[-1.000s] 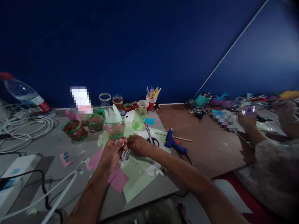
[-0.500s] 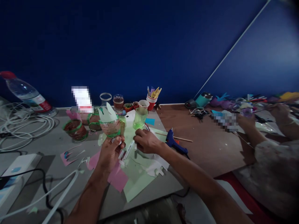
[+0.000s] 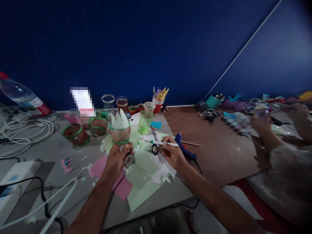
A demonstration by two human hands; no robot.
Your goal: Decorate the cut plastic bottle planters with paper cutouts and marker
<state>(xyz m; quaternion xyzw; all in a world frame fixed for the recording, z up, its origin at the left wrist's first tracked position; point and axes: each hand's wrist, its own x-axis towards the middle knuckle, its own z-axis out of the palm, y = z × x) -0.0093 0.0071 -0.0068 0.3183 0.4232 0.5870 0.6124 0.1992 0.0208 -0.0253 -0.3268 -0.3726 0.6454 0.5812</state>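
Note:
My left hand [image 3: 117, 160] is closed round the base of a clear plastic cup [image 3: 120, 131] with green bands and pale paper ears on top, and it also grips a white marker cap [image 3: 133, 156] that points down toward the table. My right hand [image 3: 172, 155] pinches a white marker with a green tip [image 3: 161, 143], held level with the tip pointing left toward the cup. Under both hands lie pale green paper sheets [image 3: 141, 182] and pink paper [image 3: 122, 185]. Scissors [image 3: 154, 139] rest just beyond my right hand.
A blue glue gun [image 3: 184, 148] lies right of my right hand. Banded brown cups [image 3: 75, 134], a green plastic cup [image 3: 145, 123], a red pen pot [image 3: 158, 103] and a water bottle [image 3: 24, 99] stand behind. White cables [image 3: 21, 130] lie left. Another person's arm [image 3: 268, 139] works at far right.
My right hand pulled the marker out of its cap and moved right, away from the left hand. The left hand lifted the eared cup slightly and kept the cap.

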